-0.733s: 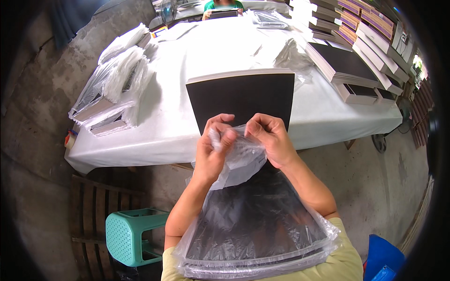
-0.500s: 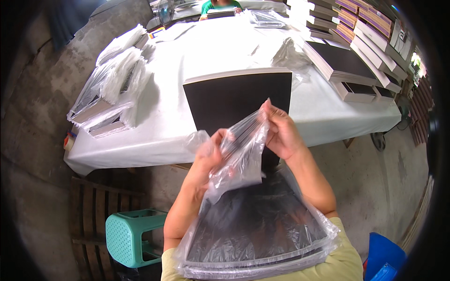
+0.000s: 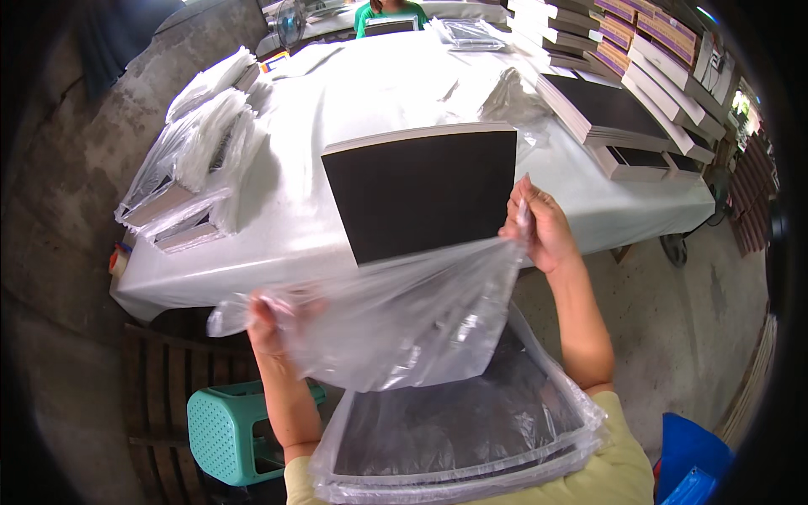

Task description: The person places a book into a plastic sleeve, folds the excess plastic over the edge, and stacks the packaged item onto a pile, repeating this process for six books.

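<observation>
A clear plastic bag is stretched between my two hands. My left hand, blurred by motion, grips one end of it low on the left. Pinched in the fingers of my right hand is its other upper corner. Just beyond the bag, a stack of black-faced boards leans up at the table's near edge, its white edges showing on top. Against my body, below the bag, rest flat black boards wrapped in clear plastic.
The table has a white cover. Plastic-wrapped bundles lie on its left, and black boards are piled on its right. A crumpled plastic pile lies between. A green stool stands at lower left. Opposite sits a person in green.
My hands have moved apart, the left one out to the left and down, the right one slightly right. The gathered plastic bag has spread out wide between them.
</observation>
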Motion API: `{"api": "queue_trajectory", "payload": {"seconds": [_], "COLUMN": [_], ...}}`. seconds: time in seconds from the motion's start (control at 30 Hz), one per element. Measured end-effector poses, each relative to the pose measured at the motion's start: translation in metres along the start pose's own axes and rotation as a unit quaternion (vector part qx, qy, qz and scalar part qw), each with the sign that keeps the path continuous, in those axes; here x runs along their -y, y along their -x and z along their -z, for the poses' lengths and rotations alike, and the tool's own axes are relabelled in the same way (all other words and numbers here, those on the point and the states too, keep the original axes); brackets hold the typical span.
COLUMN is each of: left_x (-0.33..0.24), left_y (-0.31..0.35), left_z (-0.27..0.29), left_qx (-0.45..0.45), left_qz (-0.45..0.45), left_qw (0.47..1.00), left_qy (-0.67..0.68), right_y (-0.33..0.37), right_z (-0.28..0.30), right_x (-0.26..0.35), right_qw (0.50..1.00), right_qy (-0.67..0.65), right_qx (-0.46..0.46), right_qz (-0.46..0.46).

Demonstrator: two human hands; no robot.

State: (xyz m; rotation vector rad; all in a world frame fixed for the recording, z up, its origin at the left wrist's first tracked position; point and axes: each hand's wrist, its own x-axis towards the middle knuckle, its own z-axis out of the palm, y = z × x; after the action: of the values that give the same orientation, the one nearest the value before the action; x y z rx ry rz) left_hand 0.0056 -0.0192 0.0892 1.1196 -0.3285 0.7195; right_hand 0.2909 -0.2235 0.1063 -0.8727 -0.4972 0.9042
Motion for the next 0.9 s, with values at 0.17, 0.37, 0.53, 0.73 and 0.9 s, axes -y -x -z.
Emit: {"api": "queue_trajectory", "payload": {"seconds": [0.17,0.37,0.53,0.73,0.9], "left_x": [0.015,0.024,0.045,0.038,0.047], "left_y": [-0.012,-0.027,-0.016,-0.011,-0.009], "left_z": [-0.028,-0.015,-0.015,-0.016,-0.006], "left_qx": [-0.053,0.022,0.062,-0.072,0.084], "left_qz": [-0.011,-0.015,0.170,0.065,0.211], "left_qw": [0.997,0.990,0.983,0.991,0.971], "left_qy": [0.057,0.137,-0.016,0.091,-0.077], "right_y": [-0.008,0.008,-0.007,0.021,0.007], "right_z": [0.001,0.013,0.012,0.011,0.001], "right_x": [-0.013,-0.052,-0.016,-0.028,0.007], "right_qw": [0.984,0.923,0.804,0.902,0.837], "right_qy": [-0.154,-0.110,-0.179,-0.096,-0.213], "right_qx": [0.071,0.350,0.544,0.420,0.484], "right_qz": [0.053,-0.118,0.160,-0.009,0.139]}}
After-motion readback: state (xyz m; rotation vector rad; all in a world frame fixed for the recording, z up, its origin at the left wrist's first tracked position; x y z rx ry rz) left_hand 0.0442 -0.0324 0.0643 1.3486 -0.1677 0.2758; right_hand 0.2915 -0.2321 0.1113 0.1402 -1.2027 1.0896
